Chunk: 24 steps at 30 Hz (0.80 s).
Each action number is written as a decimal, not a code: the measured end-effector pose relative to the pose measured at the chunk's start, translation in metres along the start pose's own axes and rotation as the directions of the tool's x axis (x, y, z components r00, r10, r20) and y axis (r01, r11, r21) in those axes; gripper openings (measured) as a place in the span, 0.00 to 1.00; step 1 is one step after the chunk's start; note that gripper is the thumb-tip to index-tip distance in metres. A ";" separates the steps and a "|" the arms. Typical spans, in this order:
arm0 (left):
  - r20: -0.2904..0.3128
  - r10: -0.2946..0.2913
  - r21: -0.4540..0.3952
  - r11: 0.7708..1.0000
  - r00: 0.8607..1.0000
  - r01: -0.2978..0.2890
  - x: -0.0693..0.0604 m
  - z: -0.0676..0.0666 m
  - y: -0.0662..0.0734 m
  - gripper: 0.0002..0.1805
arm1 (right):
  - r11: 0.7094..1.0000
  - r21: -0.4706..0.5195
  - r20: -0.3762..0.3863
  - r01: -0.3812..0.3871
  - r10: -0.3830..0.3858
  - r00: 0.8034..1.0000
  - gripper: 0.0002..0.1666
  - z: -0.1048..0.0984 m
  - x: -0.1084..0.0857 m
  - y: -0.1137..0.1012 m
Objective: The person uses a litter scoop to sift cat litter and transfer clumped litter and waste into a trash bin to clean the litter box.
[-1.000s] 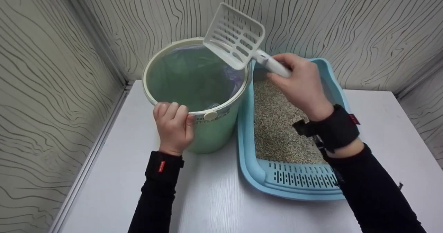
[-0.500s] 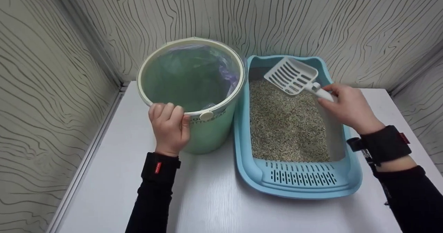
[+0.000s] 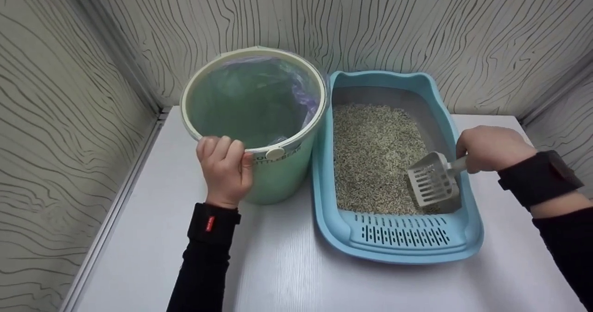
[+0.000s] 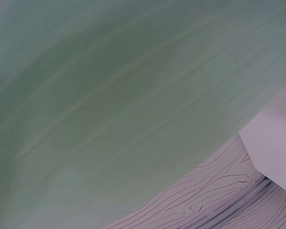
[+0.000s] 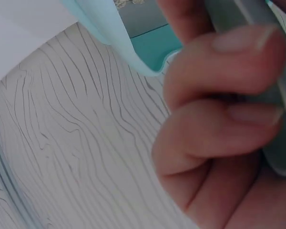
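Green bucket (image 3: 282,180): left hand (image 3: 224,169) gripped rim (image 3: 186,104) | right hand (image 3: 493,149) gripped pale scoop (image 3: 441,174) | slotted head (image 3: 431,182) lay between hands, inside blue tray (image 3: 407,251)

The slotted scoop (image 3: 431,180) has moved from bucket (image 3: 282,177) to litter tray (image 3: 410,252).

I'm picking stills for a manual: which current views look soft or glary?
Head: slots of the scoop readable, sheen on the white table; left wrist: green bin dim and hazy; right wrist: right hand soft up close, patterned wall crisper.
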<state>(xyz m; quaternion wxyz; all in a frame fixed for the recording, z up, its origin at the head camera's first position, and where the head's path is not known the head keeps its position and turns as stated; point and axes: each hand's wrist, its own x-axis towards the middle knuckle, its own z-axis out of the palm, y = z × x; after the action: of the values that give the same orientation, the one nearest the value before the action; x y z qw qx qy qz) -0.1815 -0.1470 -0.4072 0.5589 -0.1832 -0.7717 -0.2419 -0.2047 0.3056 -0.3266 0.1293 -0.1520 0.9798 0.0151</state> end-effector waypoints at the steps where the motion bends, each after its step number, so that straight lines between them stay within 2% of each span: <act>1: 0.000 0.000 -0.001 1.000 1.000 0.000 0.000 0.000 0.000 0.31 | 1.000 -0.018 0.003 0.008 -0.008 1.000 0.12 0.002 0.001 -0.002; 7: 0.004 0.002 0.003 1.000 1.000 -0.002 0.000 -0.001 0.000 0.31 | 0.996 -0.036 0.063 0.085 -0.083 0.995 0.17 0.018 0.013 -0.006; 16: -0.021 -0.002 -0.006 1.000 1.000 0.002 0.001 -0.001 -0.001 0.31 | 0.991 0.106 0.180 0.080 -0.098 0.979 0.20 0.028 0.029 0.016; 21: -0.025 -0.004 -0.014 1.000 1.000 0.004 0.001 -0.001 0.000 0.31 | 0.984 0.164 0.201 0.075 -0.107 0.974 0.17 0.034 0.031 0.017; 24: -0.026 -0.004 -0.017 1.000 1.000 0.004 0.001 0.000 0.000 0.31 | 0.977 0.201 0.207 0.069 -0.111 0.972 0.11 0.038 0.032 0.015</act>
<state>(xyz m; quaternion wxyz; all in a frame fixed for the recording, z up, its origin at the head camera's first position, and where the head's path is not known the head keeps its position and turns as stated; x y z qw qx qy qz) -0.1814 -0.1467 -0.4066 0.5670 -0.1832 -0.7626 -0.2517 -0.2294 0.3131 -0.3716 0.2501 -0.1806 0.9487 -0.0692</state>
